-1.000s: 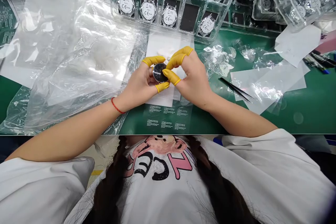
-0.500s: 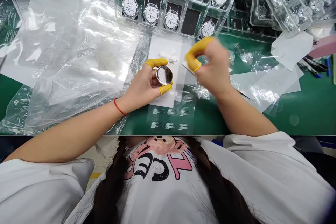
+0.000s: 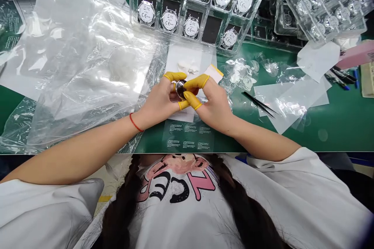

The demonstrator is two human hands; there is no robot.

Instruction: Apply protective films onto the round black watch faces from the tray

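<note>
In my left hand (image 3: 162,93) a round silver watch case (image 3: 179,89) with a dark, shiny face is held between yellow-covered fingertips. My right hand (image 3: 212,99), also in yellow finger cots, meets it from the right. Its thumb and forefinger close at the edge of the face and hide part of it; whether something thin is between them does not show. Beneath both hands lie white sheets (image 3: 172,56) and a clear label sheet (image 3: 187,134) with printed white text. Just beyond the watch rests a crumpled white tissue (image 3: 188,66).
A clear tray (image 3: 182,39) of watch cases, backs up, stands at the far side, one compartment without a watch. Stacked trays (image 3: 324,4) are at far right. Black tweezers (image 3: 258,103), crumpled film (image 3: 241,72) and pens (image 3: 340,76) lie right; plastic bags (image 3: 87,66) spread left.
My right hand has come down and left from near the tray's front edge to the watch. My left hand keeps hold of the watch, whose face is now turned more edge-on.
</note>
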